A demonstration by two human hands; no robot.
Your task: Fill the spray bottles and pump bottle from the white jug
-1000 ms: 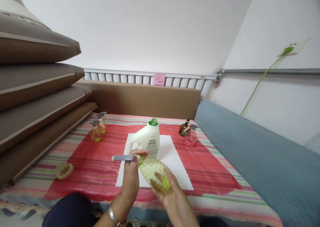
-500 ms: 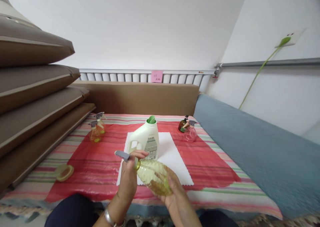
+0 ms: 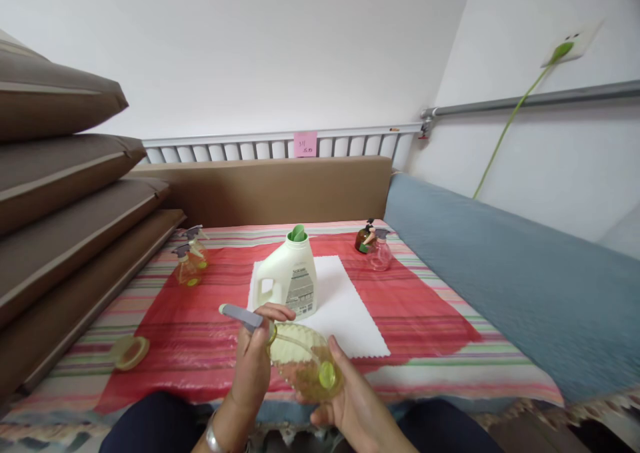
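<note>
A clear yellow spray bottle lies tilted between my two hands, its grey spray head pointing left. My left hand is closed around the neck and spray head. My right hand cups the bottle's base, thumb along its upper side. A thin tube shows inside the bottle. Just behind stands a pale detergent jug, upright, with a green spout in its open mouth. The jug rests on a white scallop-edged sheet.
Two yellow spray bottles stand at the back left. At the back right are a pink spray bottle and a brown pump bottle. A round yellowish lid lies front left. Stacked cushions border the left side, a blue padded bolster the right.
The spray bottle has turned slightly and its base has come lower, with the right hand shifting along it. Both hands still hold it. The camera view has shifted a little.
</note>
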